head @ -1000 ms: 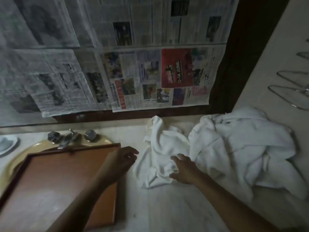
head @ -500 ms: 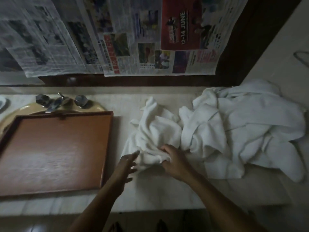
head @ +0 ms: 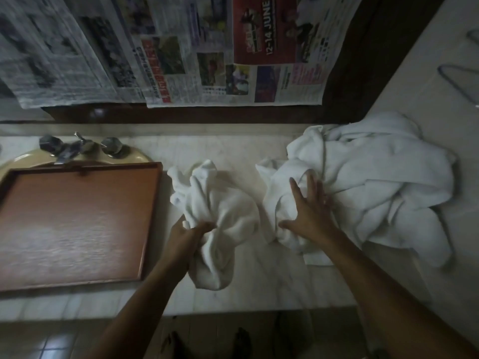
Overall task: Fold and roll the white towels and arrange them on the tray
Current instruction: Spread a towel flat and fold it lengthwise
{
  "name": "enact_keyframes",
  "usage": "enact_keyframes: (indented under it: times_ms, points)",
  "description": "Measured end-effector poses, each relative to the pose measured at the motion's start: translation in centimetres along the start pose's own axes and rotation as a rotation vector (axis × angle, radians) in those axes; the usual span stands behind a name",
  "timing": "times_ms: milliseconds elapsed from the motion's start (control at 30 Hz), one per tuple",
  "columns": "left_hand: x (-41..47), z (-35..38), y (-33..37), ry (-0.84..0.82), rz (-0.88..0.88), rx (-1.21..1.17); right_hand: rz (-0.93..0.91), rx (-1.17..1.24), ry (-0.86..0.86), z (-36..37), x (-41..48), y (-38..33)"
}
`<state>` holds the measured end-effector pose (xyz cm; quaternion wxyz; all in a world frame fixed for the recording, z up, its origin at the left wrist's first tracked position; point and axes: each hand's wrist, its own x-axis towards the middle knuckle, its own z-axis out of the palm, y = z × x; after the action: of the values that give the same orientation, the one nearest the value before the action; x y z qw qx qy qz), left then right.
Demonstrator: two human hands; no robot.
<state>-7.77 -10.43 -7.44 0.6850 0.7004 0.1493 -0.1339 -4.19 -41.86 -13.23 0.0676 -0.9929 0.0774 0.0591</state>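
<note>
A crumpled small white towel (head: 220,211) lies on the marble counter just right of the wooden tray (head: 153,218). My left hand (head: 186,237) grips a bunch of this towel at its near left side, and its lower end hangs toward the counter's front edge. A larger pile of white towels (head: 375,182) fills the right part of the counter. My right hand (head: 309,211) lies flat on the pile's left side with its fingers spread and straight. The tray holds nothing.
The tray sits over a beige sink (head: 134,158) with a metal tap and two knobs (head: 75,147) behind it. Newspaper sheets (head: 181,53) cover the wall or mirror behind. Wire hangers (head: 456,79) lie far right. The counter's front edge (head: 233,309) runs below my arms.
My left hand has taken hold of the small towel and drawn it left and nearer, apart from the pile. My right hand let go and moved right onto the pile, fingers spread.
</note>
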Motion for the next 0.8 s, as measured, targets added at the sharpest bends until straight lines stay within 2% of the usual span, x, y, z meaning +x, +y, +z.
enact_keyframes:
  times_ms: [100, 200, 300, 467, 533, 633, 700, 767, 800]
  points:
    - [-0.6, -0.4, 0.9, -0.001, 0.073, 0.060, -0.120, 0.173, 0.087, 3.4, 0.7, 2.2]
    - [-0.6, -0.9, 1.5, -0.019, 0.136, 0.169, -0.118, 0.299, 0.117, 1.0, 0.8, 1.3]
    - [-0.4, -1.3, 2.2, -0.036, 0.200, 0.268, -0.192, 0.399, 0.360, -4.2, 1.0, 1.0]
    - [0.3, -1.0, 3.9, -0.023, 0.297, 0.355, -0.218, 0.103, 0.734, -17.0, 1.2, 5.1]
    - [0.5, -0.5, 4.4, -0.021, 0.320, 0.350, -0.160, -0.050, 0.791, -20.4, 1.1, 7.5]
    - [0.7, 0.7, 4.7, -0.048, 0.330, 0.310, 0.068, -0.215, 0.698, -19.8, 1.4, 11.6]
    - [0.7, 1.3, 4.7, -0.059, 0.338, 0.350, 0.207, -0.222, 0.433, -16.3, 1.5, 15.1]
    - [0.6, 1.7, 4.6, -0.077, 0.340, 0.389, 0.244, -0.232, 0.153, -12.1, 1.9, 18.7]
    - [0.5, 1.8, 4.6, -0.087, 0.344, 0.410, 0.239, -0.224, 0.092, -10.8, 2.2, 19.8]
